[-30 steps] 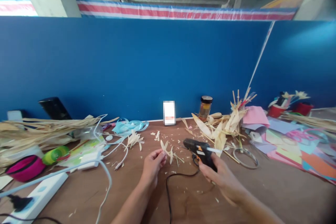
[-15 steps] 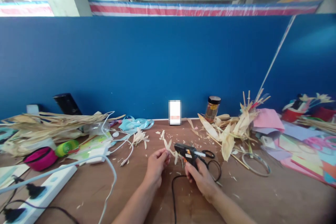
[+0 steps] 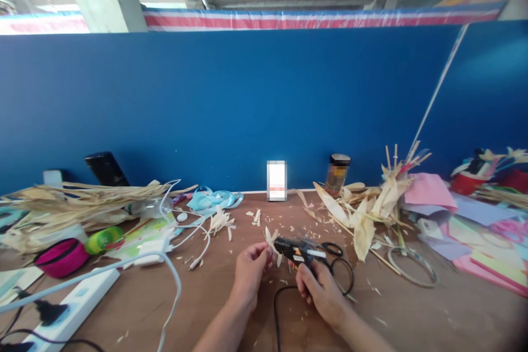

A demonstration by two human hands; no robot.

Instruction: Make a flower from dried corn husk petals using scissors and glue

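Note:
My right hand [image 3: 319, 289] is wrapped round the handle of a black glue gun [image 3: 295, 251] with a white glue stick in its back. The gun's nozzle points left, at a small flower of pale dried husk petals [image 3: 271, 236]. Between its thumb and fingertips, my left hand [image 3: 252, 269] pinches that husk flower; the part inside the fingers is hidden. Nozzle and petals overlap in view, so I cannot tell whether they touch. Behind the gun lie black-handled scissors [image 3: 332, 249], partly covered. A black cord [image 3: 275, 313] trails over the table below the gun.
Husk scraps [image 3: 220, 221] litter the brown table [image 3: 165, 297]. A white power strip [image 3: 78, 308] and cables lie at left, near a pink pouch [image 3: 61, 257]. Dried husks [image 3: 365, 225], a jar [image 3: 338, 176], a metal ring [image 3: 412, 267] and coloured paper [image 3: 431, 192] lie at right.
The glue gun's nozzle and the husk flower have come closer together. The flower has turned more upright in my left fingers. The whole view has shifted slightly.

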